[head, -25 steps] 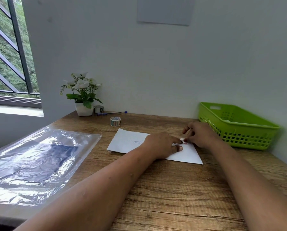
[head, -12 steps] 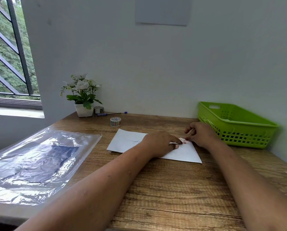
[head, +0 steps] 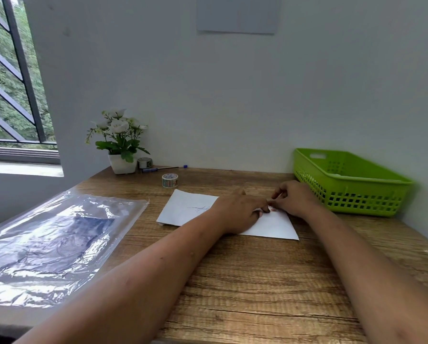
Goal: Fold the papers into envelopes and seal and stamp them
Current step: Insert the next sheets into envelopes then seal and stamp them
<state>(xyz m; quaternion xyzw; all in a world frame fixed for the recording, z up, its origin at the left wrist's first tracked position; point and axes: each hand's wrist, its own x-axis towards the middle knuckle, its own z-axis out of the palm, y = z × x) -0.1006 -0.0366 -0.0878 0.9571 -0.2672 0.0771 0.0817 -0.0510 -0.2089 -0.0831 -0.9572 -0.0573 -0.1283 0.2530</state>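
Both hands have stayed on the same spot; only the right fingers have curled up a little. The right hand's fingertips (head: pixel 274 197) and the left hand's bent fingers (head: pixel 262 211) meet at a small reddish stamp (head: pixel 272 209). Whether either hand pinches it or only presses it, I cannot tell. The left hand (head: pixel 237 212) rests knuckles-up on the white folded paper envelope (head: pixel 275 225). This lies flat mid-table with a faint pen mark on its left half. The right hand (head: pixel 296 199) sits at its far right edge.

Just beside that hand stands a lime-green perforated plastic basket (head: pixel 352 194), close to the right wall. A pale patch shows inside, too unclear to name. A clear crinkled plastic bag (head: pixel 46 244) holding dark sheets lies across the table's left edge.

At the back wall are a white pot of white flowers (head: pixel 122 163), a grey tape roll (head: pixel 144 162), a blue pen (head: pixel 163 168) and a patterned tape roll (head: pixel 169 180). On the wooden table (head: pixel 257 281), bare wood runs from the envelope to the near edge, crossed only by the forearms.
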